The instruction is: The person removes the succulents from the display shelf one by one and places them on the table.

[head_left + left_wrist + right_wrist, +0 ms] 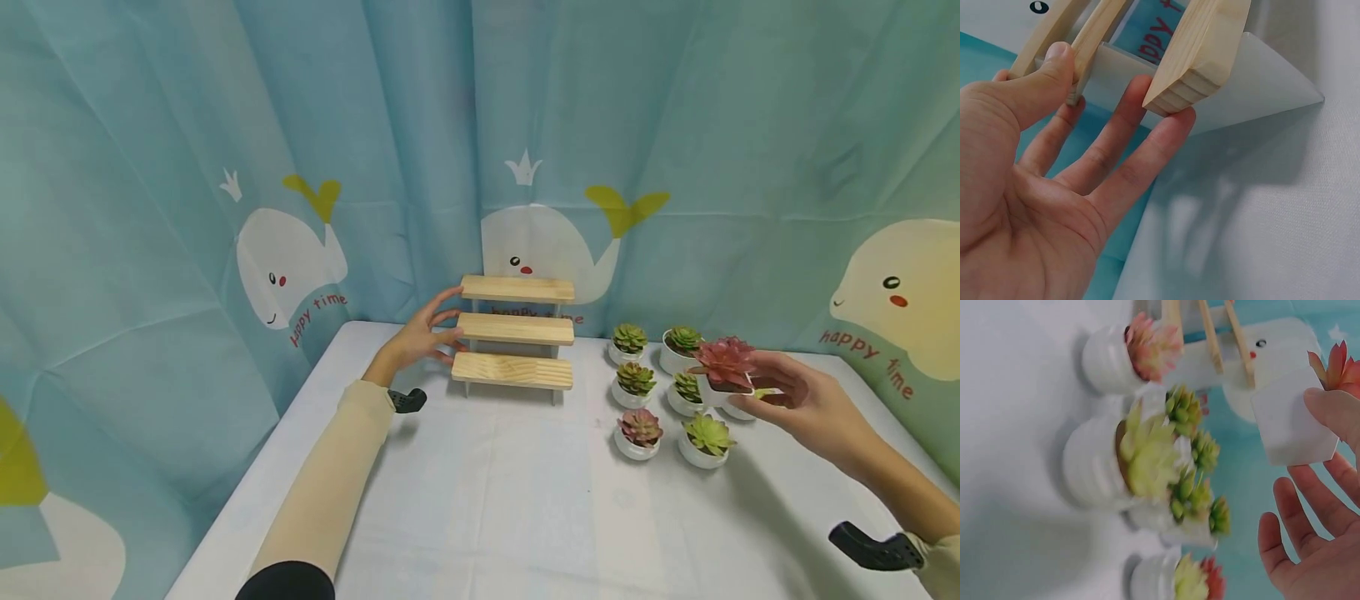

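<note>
My left hand (414,340) is at the left side of a three-step wooden shelf (513,367) with pale side supports. In the left wrist view the fingertips (1175,128) are spread and touch the ends of the planks, and the thumb lies against the middle plank. My right hand (813,408) holds a red potted succulent (726,365) in an angular white pot (1294,419) above the table, at the right of the other plants. Its thumb is on one side of the pot and fingers are on the other.
Several small succulents in white pots stand grouped right of the shelf, among them a pinkish one (640,428) and a light green one (707,437). A white cloth (525,500) covers the table. Behind hangs a blue curtain (420,125) printed with whales.
</note>
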Tool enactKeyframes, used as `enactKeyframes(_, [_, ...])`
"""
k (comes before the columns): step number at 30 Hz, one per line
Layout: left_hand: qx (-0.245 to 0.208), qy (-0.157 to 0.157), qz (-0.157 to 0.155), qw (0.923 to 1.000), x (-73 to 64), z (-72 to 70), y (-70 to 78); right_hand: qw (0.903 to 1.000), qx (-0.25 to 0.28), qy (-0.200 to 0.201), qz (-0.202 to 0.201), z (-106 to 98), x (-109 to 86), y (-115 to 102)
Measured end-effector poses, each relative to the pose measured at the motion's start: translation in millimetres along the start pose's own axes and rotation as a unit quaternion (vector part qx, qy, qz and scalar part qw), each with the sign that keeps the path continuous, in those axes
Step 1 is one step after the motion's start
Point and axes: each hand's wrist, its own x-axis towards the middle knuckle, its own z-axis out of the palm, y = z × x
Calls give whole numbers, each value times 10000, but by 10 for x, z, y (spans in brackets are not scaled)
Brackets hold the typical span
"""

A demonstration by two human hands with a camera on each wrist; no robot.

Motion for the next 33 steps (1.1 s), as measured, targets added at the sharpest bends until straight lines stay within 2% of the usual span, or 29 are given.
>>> enactKeyframes(4, [10,6,-41,10000,-1,0,8,9999,106,104,45,-52,-136,123])
enactKeyframes(8, [11,-5,-45,10000,-8,-11,16,9993,-96,224,285,-104,-259,217])
enactKeyframes(14, [-3,20,-62,10000,7,-32,-1,9972,9,210,717,-164,-430,376])
enactKeyframes(19, [-86,-45,-69,9999,10,-30,-11,9960,217,336,797,-203,-588,515])
enactKeyframes(25, [-142,45,-26,9999,14,-9,-8,9944,399,494,842,-252,-724,622])
enactKeyframes(33, [-164,76,-13,9998,42,-21,-46,9922,241,315,1181,-273,-853,790])
